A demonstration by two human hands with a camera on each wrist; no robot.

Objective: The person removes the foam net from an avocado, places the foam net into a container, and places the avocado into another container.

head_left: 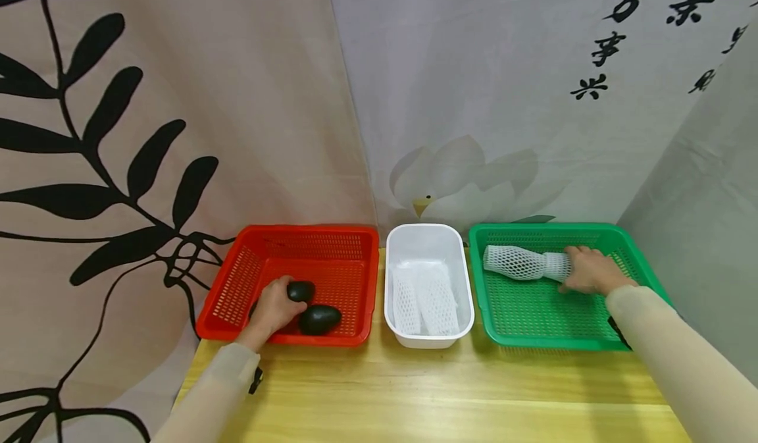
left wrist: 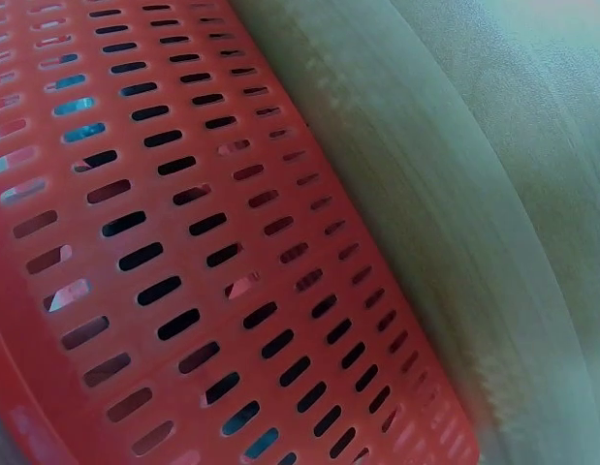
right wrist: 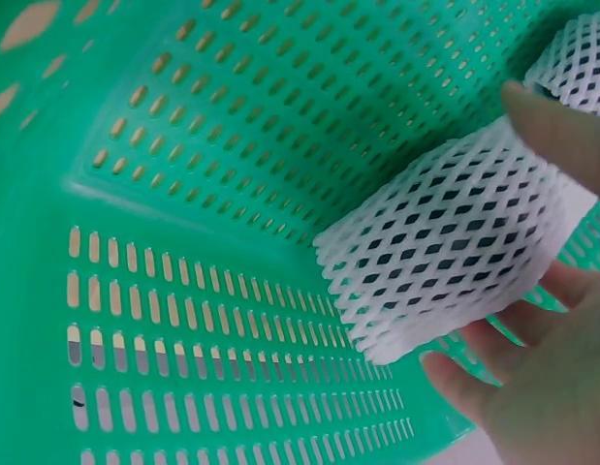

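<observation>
In the red basket (head_left: 349, 245), my left hand (head_left: 274, 306) grips a dark oval fruit (head_left: 301, 291) between thumb and fingers. A second dark fruit (head_left: 320, 320) lies beside it, and a dark edge shows left of the hand. The left wrist view shows the basket's slotted wall (left wrist: 173, 232) but no hand. In the green basket (head_left: 616, 239), my right hand (head_left: 595, 272) (right wrist: 561, 368) has thumb and fingers spread on either side of a white foam net (head_left: 556, 266) (right wrist: 455, 242) with something dark inside. Another netted item (head_left: 514, 262) (right wrist: 581, 68) lies beyond it.
Between the two baskets stands a white bin (head_left: 429, 245) holding flat white foam nets (head_left: 437, 301). The wooden table (head_left: 426, 390) extends in front of the containers. Printed cloth (head_left: 284, 101) hangs behind them.
</observation>
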